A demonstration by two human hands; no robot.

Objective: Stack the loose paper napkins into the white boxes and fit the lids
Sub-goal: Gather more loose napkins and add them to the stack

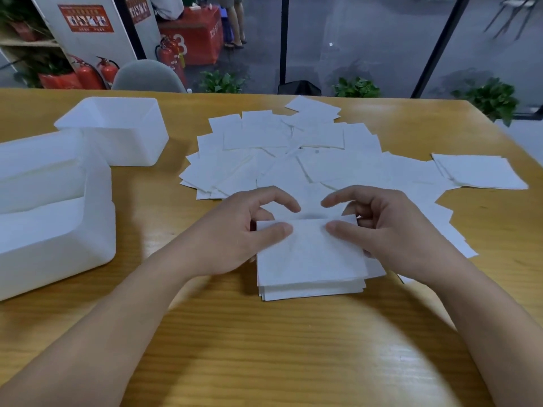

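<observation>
Your left hand (235, 230) and right hand (390, 230) pinch a small napkin stack (311, 259) on the table (264, 348); loose napkins (293, 154) lie beyond, white boxes (117, 127) stand at left.

Near white box (44, 230) at 9 o'clock: cut by left edge, contents indistinct. Napkin stack (311, 259): side edges hidden under both hands. Desk (264, 348): near edge out of frame.

White napkins (311, 259), white boxes (117, 130), yellow-grained table (264, 348).
</observation>
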